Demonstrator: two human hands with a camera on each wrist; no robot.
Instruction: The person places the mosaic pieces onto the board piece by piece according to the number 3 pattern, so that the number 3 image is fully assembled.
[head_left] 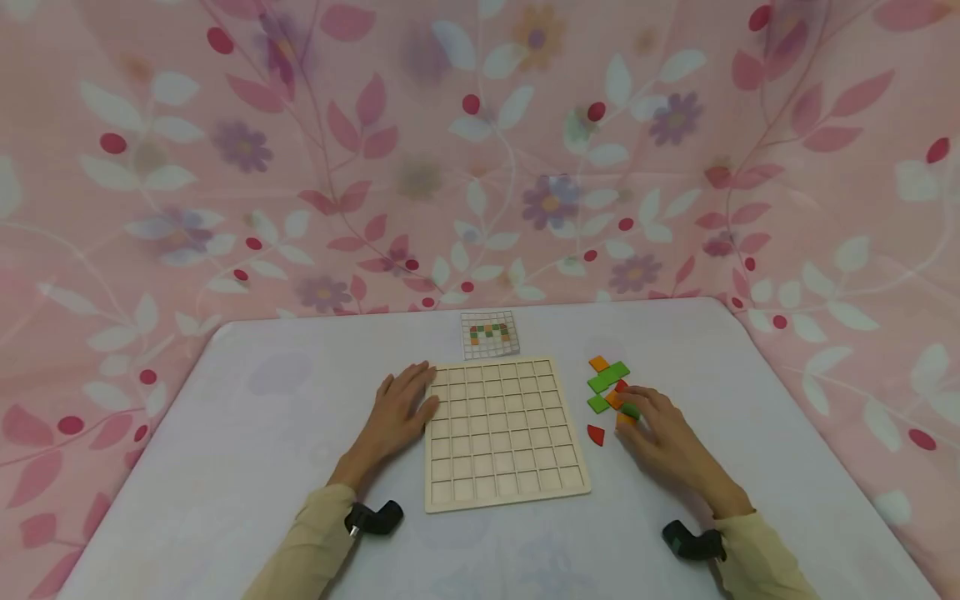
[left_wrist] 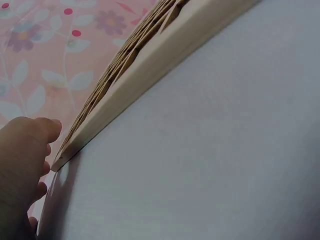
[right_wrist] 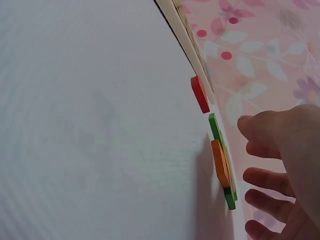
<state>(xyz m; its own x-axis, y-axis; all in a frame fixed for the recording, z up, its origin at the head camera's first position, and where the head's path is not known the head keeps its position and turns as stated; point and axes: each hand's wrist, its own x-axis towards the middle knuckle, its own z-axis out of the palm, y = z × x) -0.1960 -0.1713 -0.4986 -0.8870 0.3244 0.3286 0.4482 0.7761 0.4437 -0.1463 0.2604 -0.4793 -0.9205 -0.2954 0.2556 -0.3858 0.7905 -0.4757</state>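
Observation:
A pale wooden grid board (head_left: 506,437) with square cells lies flat in the middle of the table. My left hand (head_left: 396,414) rests at its left edge, fingers stretched toward the upper left corner. Over a loose group of coloured tiles to the right of the board hovers my right hand (head_left: 667,442), fingers loosely bent, nothing seen between them. Beneath its fingers are an orange tile (right_wrist: 220,164) and a dark green tile (head_left: 631,410). A red quarter-round tile (head_left: 596,435) lies between the board and that hand. Light green tiles (head_left: 608,377) lie farther back.
A small card with a printed grid and coloured squares (head_left: 490,335) lies behind the board. Another orange tile (head_left: 598,363) is at the back of the group. The white-covered table (head_left: 285,433) meets a pink floral curtain (head_left: 420,183). Both wrists wear black camera mounts (head_left: 378,518).

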